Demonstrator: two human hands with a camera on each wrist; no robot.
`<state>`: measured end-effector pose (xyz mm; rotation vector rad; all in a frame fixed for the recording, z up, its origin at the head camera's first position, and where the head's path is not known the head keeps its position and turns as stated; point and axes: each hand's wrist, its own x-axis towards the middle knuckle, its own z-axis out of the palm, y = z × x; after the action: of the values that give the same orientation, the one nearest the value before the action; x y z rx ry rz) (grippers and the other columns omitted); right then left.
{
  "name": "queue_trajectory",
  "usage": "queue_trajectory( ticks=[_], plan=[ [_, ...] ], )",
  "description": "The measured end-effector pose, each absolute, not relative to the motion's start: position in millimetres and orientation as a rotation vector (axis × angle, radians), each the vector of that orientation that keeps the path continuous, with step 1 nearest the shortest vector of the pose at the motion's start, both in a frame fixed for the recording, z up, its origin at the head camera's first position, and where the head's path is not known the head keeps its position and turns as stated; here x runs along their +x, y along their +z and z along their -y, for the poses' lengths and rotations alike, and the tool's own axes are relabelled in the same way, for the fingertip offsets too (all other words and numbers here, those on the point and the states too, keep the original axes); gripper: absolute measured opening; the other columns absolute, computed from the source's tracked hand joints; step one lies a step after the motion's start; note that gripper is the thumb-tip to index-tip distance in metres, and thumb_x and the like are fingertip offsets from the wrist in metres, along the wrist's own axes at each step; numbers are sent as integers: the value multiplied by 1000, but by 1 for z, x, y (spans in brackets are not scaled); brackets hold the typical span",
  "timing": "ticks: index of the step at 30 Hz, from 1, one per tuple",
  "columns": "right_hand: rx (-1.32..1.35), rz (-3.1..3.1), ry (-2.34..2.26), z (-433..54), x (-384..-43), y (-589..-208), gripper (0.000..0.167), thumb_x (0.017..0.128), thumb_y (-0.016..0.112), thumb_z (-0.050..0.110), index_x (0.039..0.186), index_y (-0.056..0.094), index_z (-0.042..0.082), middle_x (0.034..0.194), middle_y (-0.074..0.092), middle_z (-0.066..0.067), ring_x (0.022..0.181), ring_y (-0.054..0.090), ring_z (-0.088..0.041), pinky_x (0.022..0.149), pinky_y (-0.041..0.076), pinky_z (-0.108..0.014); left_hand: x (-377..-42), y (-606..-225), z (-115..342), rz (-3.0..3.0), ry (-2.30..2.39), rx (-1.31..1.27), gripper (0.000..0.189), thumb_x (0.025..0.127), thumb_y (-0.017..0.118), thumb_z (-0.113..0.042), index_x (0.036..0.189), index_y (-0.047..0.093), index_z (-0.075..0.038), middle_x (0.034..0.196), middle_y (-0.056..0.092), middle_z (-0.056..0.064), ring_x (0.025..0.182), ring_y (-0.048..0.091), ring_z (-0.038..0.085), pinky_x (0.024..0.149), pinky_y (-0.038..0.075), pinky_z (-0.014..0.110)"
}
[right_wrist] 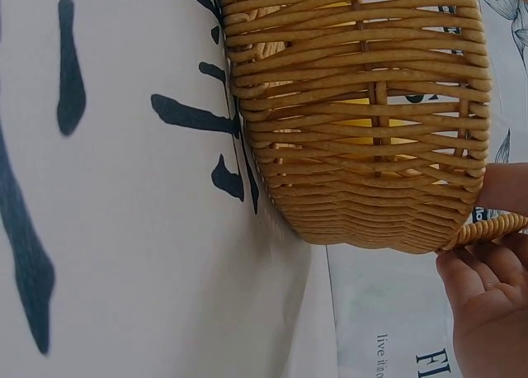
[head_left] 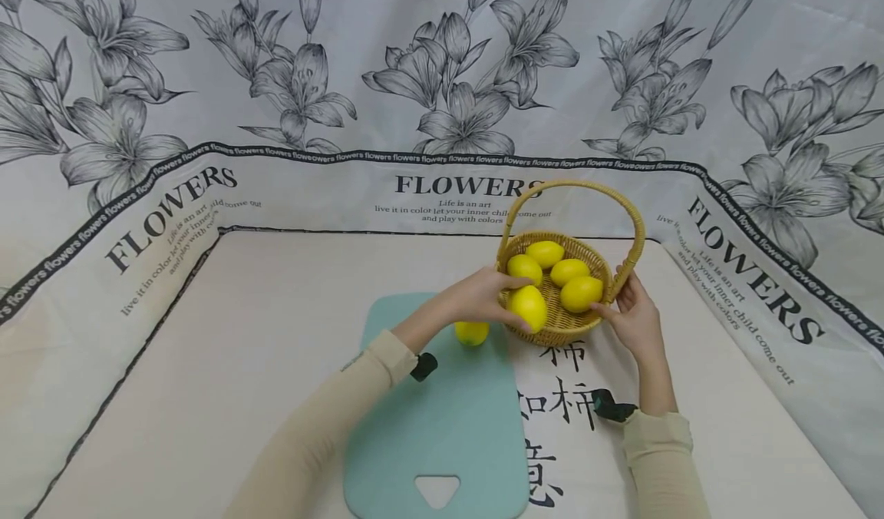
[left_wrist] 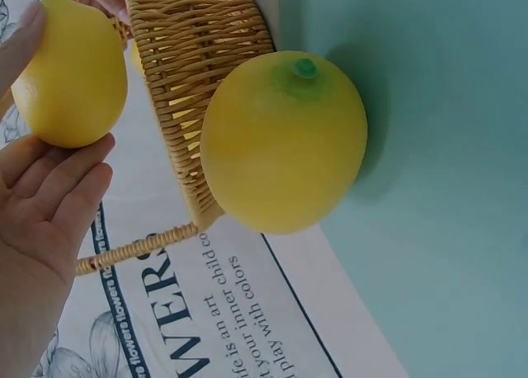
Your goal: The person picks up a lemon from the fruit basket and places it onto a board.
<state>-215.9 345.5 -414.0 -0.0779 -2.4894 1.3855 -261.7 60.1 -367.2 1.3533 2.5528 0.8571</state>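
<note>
The yellow wicker basket [head_left: 552, 339] has four yellow lemons [head_left: 570, 272] inside, gathered toward its far and right sides, with bare weave showing at the near part of its floor. Its arched handle [head_left: 575, 183] stands up over the opening. At the opening, on the basket's near left side, the left hand [head_left: 485, 295] holds another lemon [head_left: 528, 310] between thumb and fingers; whether that fruit touches the weave I cannot tell. The right hand [head_left: 637, 318] grips the basket's right side where the handle meets the rim, thumb at the rim and fingers outside. Just left of the basket, one more lemon, the green-tipped one [head_left: 473, 333], sits on a teal board [head_left: 435, 411], which reaches from beside the basket toward the person and has a triangular cut-out at its near end

Behind the basket, a flower-printed cloth [head_left: 311, 196] reads "FLOWERS", then "Life is an art", "live it in color let your inner child come out" and "and play with colors"; a black band on it repeats "flowers". On the near side of the basket, large black characters [head_left: 542, 473] include 柿 and 意, others being partly covered
</note>
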Motion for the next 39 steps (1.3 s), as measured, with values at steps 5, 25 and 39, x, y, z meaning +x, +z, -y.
queue_trajectory(
  ticks=[5,25,39],
  plan=[
    [-87,2495,1384,-345,-215,-413,92,86,70,-2,155,9,10,157,18,-15,141,24,-35,111,26,-25,-259,-367,-51,-2566,854,1368,79,76,79,-45,141,50,-10,131,60,8,93,55,12,82,45,18],
    [-136,2495,1383,-341,-214,-412,91,88,69,3,156,8,12,158,18,-13,142,23,-33,113,25,-33,-256,-372,-4,-2573,952,1311,79,78,78,-45,142,48,-8,139,53,4,128,49,15,105,39,25],
    [-107,2503,1369,-340,-211,-410,90,89,68,2,155,8,12,157,18,-15,141,23,-35,112,25,-26,-256,-378,30,-2646,976,1138,80,77,78,-47,143,48,-13,140,52,3,128,49,16,105,40,29]
  ],
)
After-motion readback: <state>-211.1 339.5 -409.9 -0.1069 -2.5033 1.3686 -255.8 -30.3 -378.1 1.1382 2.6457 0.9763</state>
